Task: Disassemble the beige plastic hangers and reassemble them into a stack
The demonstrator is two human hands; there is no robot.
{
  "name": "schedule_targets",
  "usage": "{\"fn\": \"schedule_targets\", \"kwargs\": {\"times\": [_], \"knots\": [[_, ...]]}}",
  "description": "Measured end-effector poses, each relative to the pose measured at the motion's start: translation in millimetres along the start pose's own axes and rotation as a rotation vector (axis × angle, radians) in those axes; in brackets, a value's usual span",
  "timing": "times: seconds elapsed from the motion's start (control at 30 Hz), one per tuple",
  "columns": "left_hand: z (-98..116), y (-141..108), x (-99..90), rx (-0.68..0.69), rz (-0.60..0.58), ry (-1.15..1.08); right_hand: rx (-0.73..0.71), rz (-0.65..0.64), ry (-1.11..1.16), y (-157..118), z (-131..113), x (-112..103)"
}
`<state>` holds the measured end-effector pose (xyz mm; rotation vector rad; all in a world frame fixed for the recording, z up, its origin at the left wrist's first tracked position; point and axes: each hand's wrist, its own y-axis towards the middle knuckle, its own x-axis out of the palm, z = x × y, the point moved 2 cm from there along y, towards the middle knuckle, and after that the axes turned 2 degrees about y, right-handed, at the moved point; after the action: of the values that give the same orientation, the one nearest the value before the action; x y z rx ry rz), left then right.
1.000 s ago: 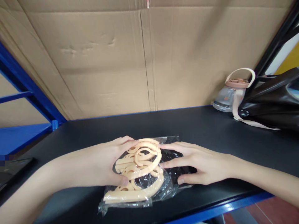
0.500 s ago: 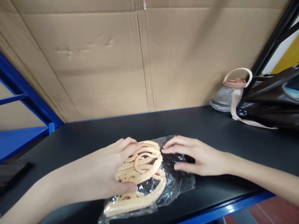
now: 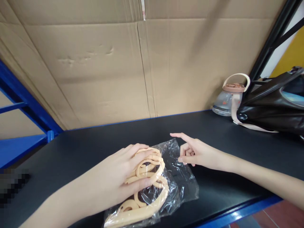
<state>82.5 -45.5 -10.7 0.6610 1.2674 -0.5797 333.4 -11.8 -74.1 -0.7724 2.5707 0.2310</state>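
Cream-coloured curved pieces (image 3: 159, 171) lie in a heap inside a clear plastic bag (image 3: 187, 186), low in the middle of the head view, on the black tabletop (image 3: 83, 148) and close to its near edge. Several of them are arcs and rings that overlap; one long piece bends along the near side of the heap. The bag reaches past the pieces toward the right, where its film is crinkled and shiny.

The left hand (image 3: 125, 171) is laid over the left part of the heap, its thumb well apart from its forefinger, with pieces showing in the gap between them. Both touch the bagged pieces — whether the hand clamps them or merely rests on them, I cannot tell. The right hand (image 3: 197, 152) is at the bag's far right side, forefinger stretched out toward the left, the other fingers curled in near the thumb; whether any film is caught between thumb and fingers cannot be made out.

Behind the tabletop stands a wall of cardboard (image 3: 106, 72), creased and dented. At the far right is a clear bottle (image 3: 223, 103) with a pinkish lid, a raised loop handle and a pale strap (image 3: 235, 107) — just beside it, a shiny black bag (image 3: 275, 107). Blue metal framing (image 3: 21, 91) runs down the left side.
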Motion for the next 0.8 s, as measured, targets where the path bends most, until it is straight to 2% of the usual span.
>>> {"fn": "schedule_targets", "kwargs": {"times": [0.1, 0.23, 0.4, 0.63, 0.8], "knots": [[6.4, 5.8, 12.3, 0.035, -0.109, -0.039, -0.009, 0.015, 0.144, 1.2, -0.1, -0.4], [14.4, 10.2, 32.7, 0.032, -0.084, -0.1, -0.095, 0.025, 0.188, -0.1, -12.2, -0.3], [27.4, 13.7, 48.0, -0.094, -0.017, -0.081, -0.206, 0.082, 0.167, -0.9, -26.2, 1.3], [43.6, 24.4, 49.4, -0.113, 0.037, 0.012, -0.155, 0.069, 0.22, 8.6, -28.8, 6.3], [40.5, 39.2, 38.3, 0.067, 0.057, 0.058, -0.149, 0.103, 0.164, 13.4, -30.7, 6.2]]}}
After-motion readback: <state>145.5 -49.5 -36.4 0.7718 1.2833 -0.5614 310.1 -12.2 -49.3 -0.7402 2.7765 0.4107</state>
